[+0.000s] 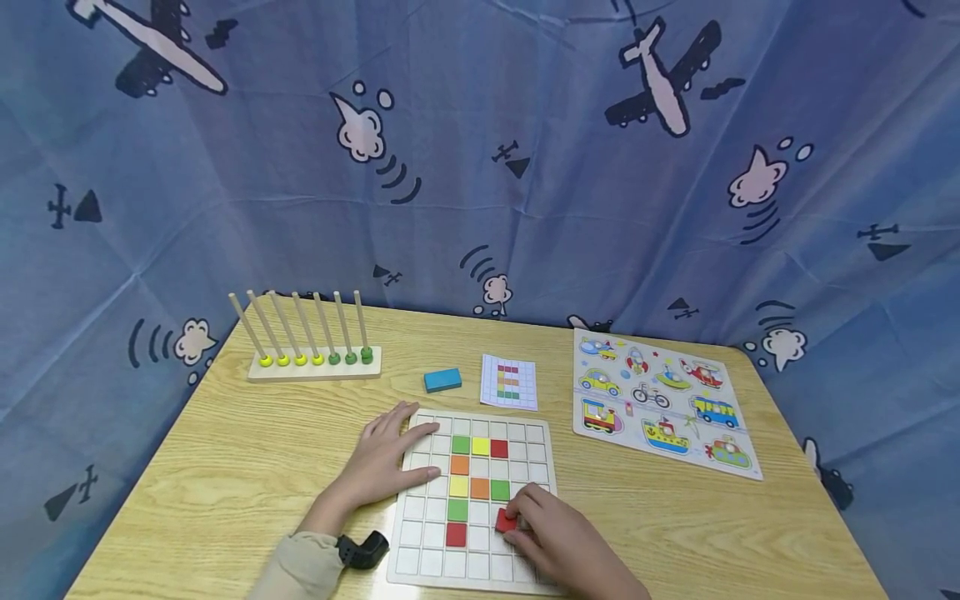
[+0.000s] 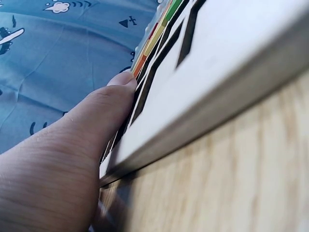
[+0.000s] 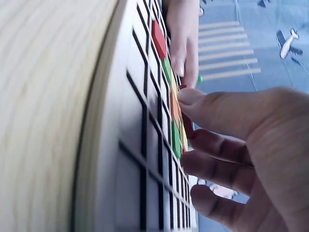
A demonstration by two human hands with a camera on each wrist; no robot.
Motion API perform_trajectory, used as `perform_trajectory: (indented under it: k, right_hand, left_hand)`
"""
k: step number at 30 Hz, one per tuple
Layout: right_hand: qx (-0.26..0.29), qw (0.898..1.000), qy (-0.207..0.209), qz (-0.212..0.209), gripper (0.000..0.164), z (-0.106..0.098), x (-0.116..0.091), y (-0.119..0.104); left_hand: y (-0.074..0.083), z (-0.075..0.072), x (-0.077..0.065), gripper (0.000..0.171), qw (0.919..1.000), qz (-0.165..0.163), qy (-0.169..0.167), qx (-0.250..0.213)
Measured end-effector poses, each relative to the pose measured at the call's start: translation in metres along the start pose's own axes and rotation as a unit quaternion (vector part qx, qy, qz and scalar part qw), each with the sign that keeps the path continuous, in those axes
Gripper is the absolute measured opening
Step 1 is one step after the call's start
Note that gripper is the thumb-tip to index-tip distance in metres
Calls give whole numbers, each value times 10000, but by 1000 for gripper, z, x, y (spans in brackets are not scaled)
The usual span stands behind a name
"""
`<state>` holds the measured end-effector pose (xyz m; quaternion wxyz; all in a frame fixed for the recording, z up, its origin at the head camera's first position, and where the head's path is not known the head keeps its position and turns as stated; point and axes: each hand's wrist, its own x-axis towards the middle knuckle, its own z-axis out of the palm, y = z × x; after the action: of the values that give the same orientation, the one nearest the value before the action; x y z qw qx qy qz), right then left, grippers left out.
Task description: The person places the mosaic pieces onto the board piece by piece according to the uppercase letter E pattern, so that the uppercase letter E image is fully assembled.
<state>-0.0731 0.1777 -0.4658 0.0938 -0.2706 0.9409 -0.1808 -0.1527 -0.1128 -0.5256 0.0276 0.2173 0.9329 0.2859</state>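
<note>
A white gridded board (image 1: 431, 562) lies on the table, with green, yellow, orange and red square tiles set in several of its cells. My left hand (image 1: 378, 462) rests on the board's left side, fingers spread, and its thumb (image 2: 108, 96) lies over the edge. Between thumb and fingers my right hand (image 1: 562, 533) pinches a red square tile (image 1: 506, 521) over the lower right part of the grid. In the right wrist view this red tile (image 3: 187, 123) stands on edge, partly covered by the thumb. A green tile (image 1: 500, 490) sits in the cell row just above it.
Behind the board lie a pattern card (image 1: 489, 392) with coloured squares and a blue block (image 1: 442, 380). A peg stand (image 1: 315, 372) with yellow and green beads is at the back left. On the right is a vehicle puzzle board (image 1: 630, 429). A blue curtain (image 1: 450, 167) hangs behind the table.
</note>
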Motion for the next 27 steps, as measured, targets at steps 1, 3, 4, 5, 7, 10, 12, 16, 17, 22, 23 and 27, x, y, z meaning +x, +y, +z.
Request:
perform_trajectory:
  k: [1, 3, 4, 5, 7, 10, 12, 16, 17, 22, 23, 27]
  right_hand:
    - [-41, 9999, 65, -138, 18, 2, 1, -2]
    - [-75, 9992, 174, -361, 17, 6, 4, -6]
    - [-94, 9987, 203, -450, 17, 7, 5, -7]
    - [-113, 9983, 222, -524, 17, 9, 6, -8]
    - [-127, 9979, 192, -604, 17, 12, 8, -11]
    - [-180, 9973, 117, -696, 16, 15, 9, -13]
    - [-243, 9969, 100, -739, 15, 16, 10, -14]
    - [-319, 9963, 107, -796, 14, 18, 10, -15]
    - [-322, 9962, 100, -808, 13, 18, 10, -15]
    - [-312, 9948, 96, -968, 12, 19, 10, -15]
    - [-320, 9943, 107, -1008, 12, 19, 10, -15]
    - [-340, 9928, 175, -1132, 11, 20, 11, -15]
  left_hand:
    - [0, 0, 0, 70, 10000, -7, 0, -3]
    - [0, 1, 0, 70, 10000, -24, 1, -3]
    - [0, 1, 0, 70, 10000, -34, -6, 0]
    - [0, 1, 0, 71, 10000, -44, -12, -7]
    - [0, 2, -1, 71, 10000, -57, -19, -7]
    - [0, 1, 0, 70, 10000, -49, -19, -15]
    - [1, 1, 0, 70, 10000, -33, -6, -28]
    - [1, 0, 0, 69, 10000, -2, 1, -27]
    - [1, 0, 0, 69, 10000, -2, 2, -32]
    - [1, -1, 0, 68, 10000, 15, 9, -38]
    - [1, -1, 0, 68, 10000, 21, 11, -40]
    - [0, -1, 0, 68, 10000, 22, 29, -15]
